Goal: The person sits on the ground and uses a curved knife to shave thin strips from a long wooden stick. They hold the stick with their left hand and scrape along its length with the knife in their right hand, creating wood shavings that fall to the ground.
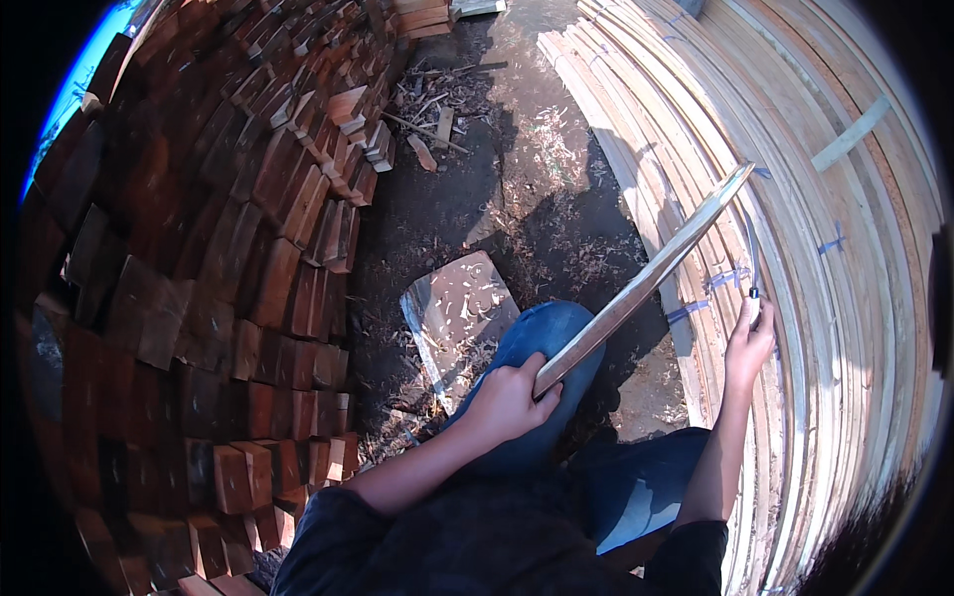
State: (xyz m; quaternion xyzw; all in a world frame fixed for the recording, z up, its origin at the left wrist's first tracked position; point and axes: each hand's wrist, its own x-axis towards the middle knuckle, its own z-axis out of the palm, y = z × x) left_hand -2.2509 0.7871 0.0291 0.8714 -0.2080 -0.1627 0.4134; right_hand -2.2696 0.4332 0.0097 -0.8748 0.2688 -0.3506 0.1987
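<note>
A: Head view, centre of the frame — the left hand [507,402] is closed round the lower end of a long strip [646,278], fingers wrapped tight. The strip slants up to the right, its top end over the pale planks [845,248].

B: And the other hand?

A: The right hand [750,343], right of centre, pinches a pen [753,298] with narrow fingers, its tip just beside blue marks on a plank edge.

B: What else is around?

A: A knee [547,343] in blue jeans under the strip, a flat slab [457,308] with shavings on the dirt, and reddish blocks [199,248] stacked across the left of the frame.

B: What could go wrong?

A: I judge the strip is held at one end only — it could swing or dip and knock the pen off its line. The shavings underfoot look loose too; a shifted knee might slip.
</note>
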